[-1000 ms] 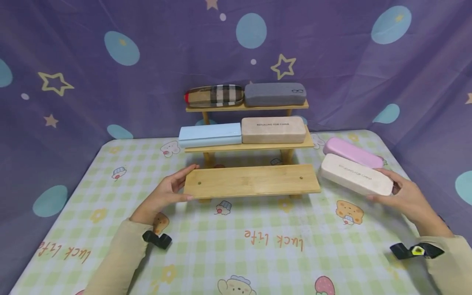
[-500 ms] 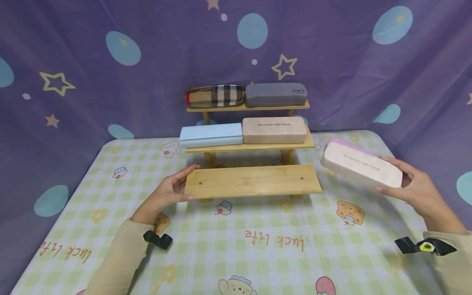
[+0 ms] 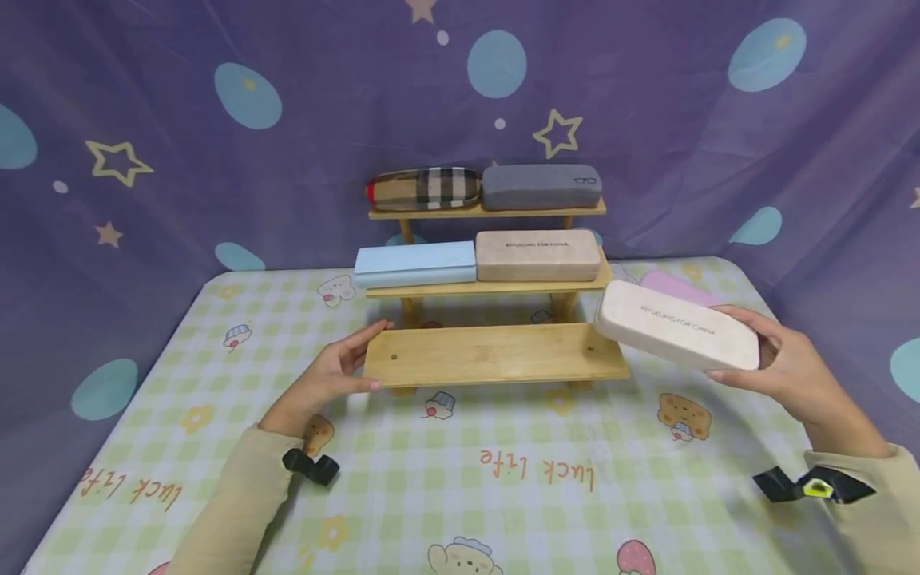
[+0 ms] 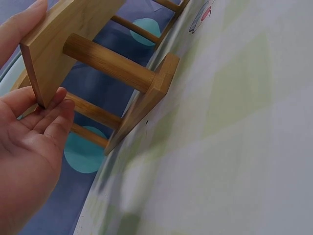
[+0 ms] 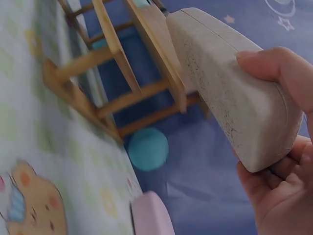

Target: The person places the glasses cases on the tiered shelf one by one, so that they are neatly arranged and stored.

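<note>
My right hand (image 3: 794, 375) grips the right end of an off-white glasses case (image 3: 676, 326) with small lettering on its lid. The case is raised and tilted, its left end overlapping the right end of the lowest board in the head view. Up close, the right wrist view shows thumb and fingers on opposite sides of the case (image 5: 220, 78). My left hand (image 3: 327, 379) holds the left end of the wooden three-tier display stand's lowest board (image 3: 496, 355). In the left wrist view, the fingers curl under the corner of that board (image 4: 54, 54), with the thumb on its other side.
A light blue case (image 3: 415, 265) and a beige lettered case (image 3: 537, 255) sit on the middle tier. On the top tier are a plaid case (image 3: 424, 189) and a grey case (image 3: 541, 188). A pink case (image 3: 676, 287) lies on the checked tablecloth (image 3: 402, 511), partly hidden behind the off-white case.
My right hand lifted the off-white case from beside the pink one, then carried it left to the lowest board's right end. My left hand has stayed on the stand.
</note>
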`<state>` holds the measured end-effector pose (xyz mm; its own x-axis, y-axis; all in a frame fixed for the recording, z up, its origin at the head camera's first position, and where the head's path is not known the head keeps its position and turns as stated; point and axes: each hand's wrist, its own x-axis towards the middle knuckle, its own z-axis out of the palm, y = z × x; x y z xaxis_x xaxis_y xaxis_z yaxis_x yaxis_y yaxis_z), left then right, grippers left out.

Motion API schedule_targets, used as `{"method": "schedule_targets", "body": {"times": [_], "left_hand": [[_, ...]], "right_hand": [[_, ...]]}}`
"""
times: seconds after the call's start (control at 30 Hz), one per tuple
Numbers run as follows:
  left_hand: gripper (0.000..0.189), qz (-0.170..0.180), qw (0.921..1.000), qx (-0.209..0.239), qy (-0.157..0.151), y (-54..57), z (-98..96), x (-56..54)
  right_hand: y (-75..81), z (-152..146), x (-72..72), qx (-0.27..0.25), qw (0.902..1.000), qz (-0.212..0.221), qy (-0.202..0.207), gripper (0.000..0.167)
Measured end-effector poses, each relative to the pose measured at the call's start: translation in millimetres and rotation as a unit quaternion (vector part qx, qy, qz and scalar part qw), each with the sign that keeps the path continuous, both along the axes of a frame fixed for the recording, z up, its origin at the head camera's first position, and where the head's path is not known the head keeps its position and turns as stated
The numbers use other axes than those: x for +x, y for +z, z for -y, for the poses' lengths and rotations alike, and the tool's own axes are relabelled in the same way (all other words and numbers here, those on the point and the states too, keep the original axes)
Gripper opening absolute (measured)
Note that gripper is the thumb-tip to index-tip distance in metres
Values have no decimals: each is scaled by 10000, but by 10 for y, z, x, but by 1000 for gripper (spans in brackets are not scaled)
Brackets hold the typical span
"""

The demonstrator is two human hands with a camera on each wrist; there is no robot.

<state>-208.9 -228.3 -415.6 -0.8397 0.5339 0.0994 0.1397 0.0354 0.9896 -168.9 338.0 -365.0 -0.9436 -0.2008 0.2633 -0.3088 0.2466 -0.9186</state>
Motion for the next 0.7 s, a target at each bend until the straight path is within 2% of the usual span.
{"method": "schedule_targets", "body": {"times": [0.03,0.27,0.5,0.7], "left_hand": [[88,-5,10000,6,-5,-1,0,0],[89,21,10000,17,-1,-11,6,-2],[89,42,10000,11,-14,-24,13,-5],[89,45,10000,-21,17,-17,9,-11]], "right_hand": [[0,38,1,39,10000,-50,66,75],[-21,301,-38,-740,9938,-231,795,77],[-9,583,-93,-545,9913,-220,1179,75],[48,911,-88,-130,9917,-271,1247,74]]}}
